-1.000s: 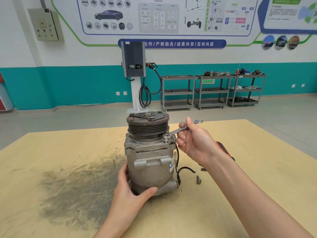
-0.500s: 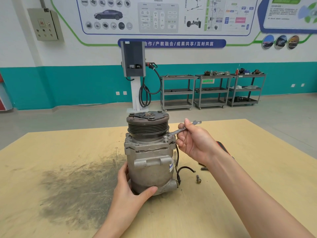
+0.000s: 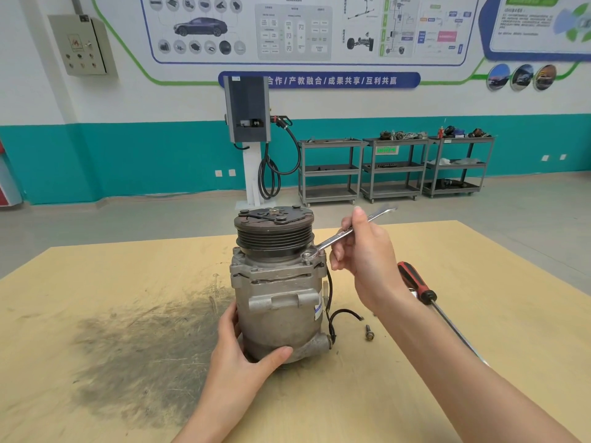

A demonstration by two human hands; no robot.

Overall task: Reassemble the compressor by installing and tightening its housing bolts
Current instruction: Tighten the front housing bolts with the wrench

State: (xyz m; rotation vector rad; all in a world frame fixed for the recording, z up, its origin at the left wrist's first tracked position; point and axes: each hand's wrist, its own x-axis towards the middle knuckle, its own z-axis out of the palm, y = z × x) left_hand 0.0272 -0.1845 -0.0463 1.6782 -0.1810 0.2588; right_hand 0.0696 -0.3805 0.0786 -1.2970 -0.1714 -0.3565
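Compressor upright at mid worktop, pulley end up. Left hand curled round its base. Right hand pinches wrench, ring end seated on housing bolt. Loose bolt and screwdriver lie to the right.

Bright, even indoor light; shadows stay soft and faint. Wide-angle bending curves the far wall's edges; focus is sharp.
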